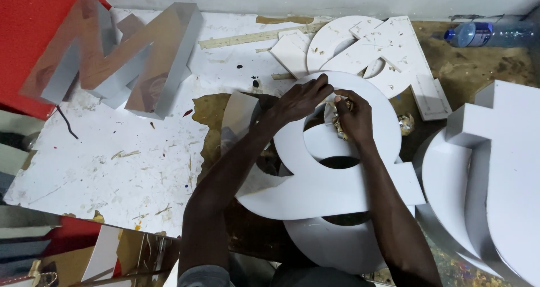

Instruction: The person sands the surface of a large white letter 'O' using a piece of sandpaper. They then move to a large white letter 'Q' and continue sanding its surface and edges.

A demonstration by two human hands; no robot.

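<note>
Ampersand: big white ampersand-shaped panel (329,180), centre-right of frame, lying flat on another white cut-out below it; flat, matte, smooth face, looks like foam board or plastic sheet.
Handling: prob. light & fairly stiff, but thin bridges around the holes could snap or flex; best held by the broad lower body or outer rim, not the narrow loops.
L hand: left hand (301,98) at upper loop, fingers bent & pressed down on the panel edge, pinching smth small, can't tell what.
R hand: right hand (353,117) just beside it, fingers closed around a crumpled gold-ish wad (340,124), maybe foil or tape.
Near: white flat letter cut-outs (371,50) stacked at top centre, dusty w/ chips.
Right: thick white 3D letter (495,174), boxy sides.
Upper left: mirror-finish metal zigzag letter (129,56), shiny, folded-sheet walls.
Surface: white worktable (101,169), scratched, paint-flecked.
Top right: clear plastic bottle (486,32) lying on its side.
</note>
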